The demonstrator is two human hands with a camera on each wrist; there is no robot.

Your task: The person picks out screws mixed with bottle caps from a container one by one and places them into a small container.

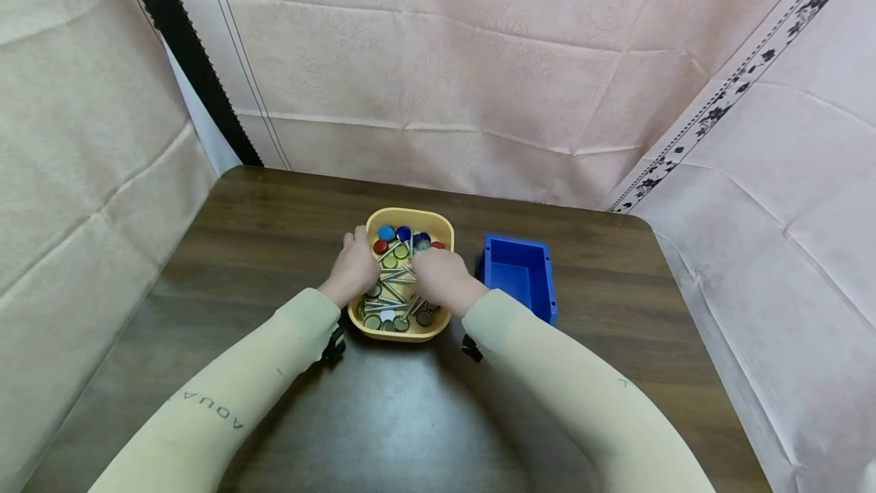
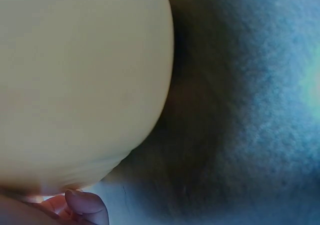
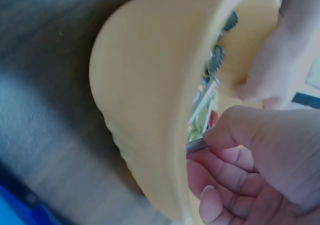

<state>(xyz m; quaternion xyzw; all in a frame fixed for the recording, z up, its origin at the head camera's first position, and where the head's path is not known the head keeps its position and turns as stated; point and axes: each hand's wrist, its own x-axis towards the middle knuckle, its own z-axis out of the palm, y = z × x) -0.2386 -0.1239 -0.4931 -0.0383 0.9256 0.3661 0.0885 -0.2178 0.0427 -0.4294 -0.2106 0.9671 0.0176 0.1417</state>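
A yellow tray point(image 1: 411, 215) holds metal screws or nails point(image 1: 397, 275) and bottle caps point(image 1: 386, 233) in blue, red, green and other colours. My left hand point(image 1: 352, 266) grips the tray's left wall, with part of the hand inside and fingers outside. In the left wrist view, fingertips point(image 2: 87, 205) show beyond the tray's pale outer side point(image 2: 80, 75). Over the tray's right half, my right hand point(image 1: 445, 278) pinches a small grey metal piece point(image 3: 196, 145) between thumb and forefinger; its exact kind is partly hidden. The other right fingers curl below it.
Right of the yellow tray, close by, stands a blue bin point(image 1: 517, 242) with a low rim. Both are on a dark wooden table point(image 1: 287, 204). Light patterned cloth point(image 1: 438, 82) hangs behind the table and at both sides.
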